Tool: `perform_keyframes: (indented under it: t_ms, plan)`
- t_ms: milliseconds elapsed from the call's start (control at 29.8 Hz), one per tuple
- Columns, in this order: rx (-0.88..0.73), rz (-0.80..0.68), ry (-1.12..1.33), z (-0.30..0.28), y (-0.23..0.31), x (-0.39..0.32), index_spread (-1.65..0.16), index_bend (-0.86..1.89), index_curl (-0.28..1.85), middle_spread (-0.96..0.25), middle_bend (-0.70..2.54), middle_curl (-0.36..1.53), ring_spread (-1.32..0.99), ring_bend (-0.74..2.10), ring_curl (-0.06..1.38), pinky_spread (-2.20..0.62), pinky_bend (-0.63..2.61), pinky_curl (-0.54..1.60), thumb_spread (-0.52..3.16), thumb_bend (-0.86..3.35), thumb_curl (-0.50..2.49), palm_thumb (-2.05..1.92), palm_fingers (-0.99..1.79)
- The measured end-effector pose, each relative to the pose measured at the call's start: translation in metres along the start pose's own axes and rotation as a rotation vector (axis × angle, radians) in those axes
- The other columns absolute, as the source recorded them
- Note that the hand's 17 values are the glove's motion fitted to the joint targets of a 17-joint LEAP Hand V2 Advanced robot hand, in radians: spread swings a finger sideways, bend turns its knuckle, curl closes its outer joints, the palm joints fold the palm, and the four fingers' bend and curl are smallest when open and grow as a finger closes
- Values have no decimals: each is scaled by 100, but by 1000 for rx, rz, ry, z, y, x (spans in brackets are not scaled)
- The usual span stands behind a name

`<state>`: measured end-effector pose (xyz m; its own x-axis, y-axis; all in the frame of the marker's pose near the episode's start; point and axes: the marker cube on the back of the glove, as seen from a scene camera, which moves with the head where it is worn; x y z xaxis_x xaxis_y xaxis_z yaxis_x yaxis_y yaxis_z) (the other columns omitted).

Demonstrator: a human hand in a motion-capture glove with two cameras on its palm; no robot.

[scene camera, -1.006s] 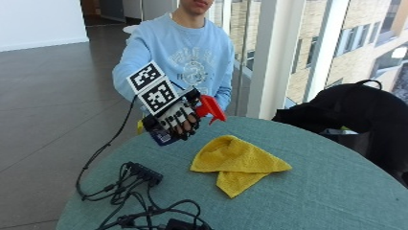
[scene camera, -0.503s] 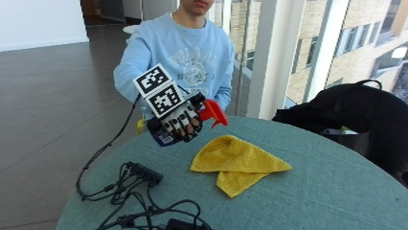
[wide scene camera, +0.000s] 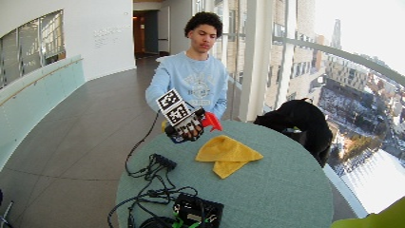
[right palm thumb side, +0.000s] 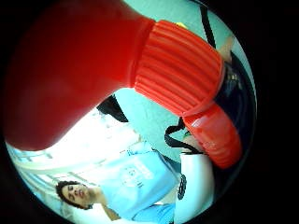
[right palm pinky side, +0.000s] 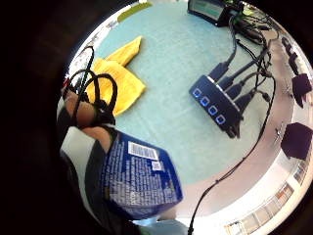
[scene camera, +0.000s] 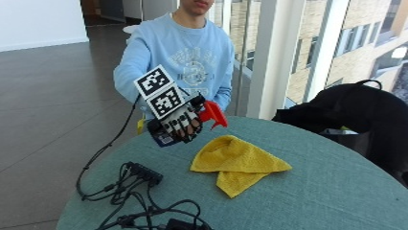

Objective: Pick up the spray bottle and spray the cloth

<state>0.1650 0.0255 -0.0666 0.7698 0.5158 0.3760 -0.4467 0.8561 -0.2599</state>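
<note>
With the spray bottle (scene camera: 185, 123) lifted clear of the bench (scene camera: 319, 191), I count the pickup done. My right hand (scene camera: 180, 125) has its fingers (scene camera: 185, 125) curled round the bottle, red nozzle aimed toward the yellow cloth (scene camera: 237, 160) lying flat just beside. I judge spraying remains.

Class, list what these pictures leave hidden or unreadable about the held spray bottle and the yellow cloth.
- Spray bottle: in the outside view the gloved right hand covers its body.
- Nozzle: in the thumb-side palm view the red head fills the picture, so no opening shows.
- Label: print too small to read.
- Yellow cloth: whether damp, no view tells.
</note>
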Motion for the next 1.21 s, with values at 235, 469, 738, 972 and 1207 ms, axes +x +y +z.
perform_keyframes:
  t_ms: [235,469,738,972,1207]
  plan:
    - [13,-7,-14,-1,1,-2,-26,14,38,-12,34,48,-11,55,40,-4,38,38,55,-3,67,99,119]
    - [12,-11,-20,2,0,-8,-25,14,38,-12,34,48,-11,55,40,-4,38,38,55,-3,67,99,119]
    - [46,-63,-88,5,0,-20,-25,14,38,-12,34,48,-11,55,40,-5,39,38,56,-3,68,98,119]
    - [173,-200,-249,12,4,-55,-26,13,38,-12,34,48,-10,55,40,-6,39,38,56,-3,68,99,118]
    - [289,-351,-444,29,4,-103,-26,13,38,-12,33,48,-10,56,40,-5,40,38,56,-3,68,99,118]
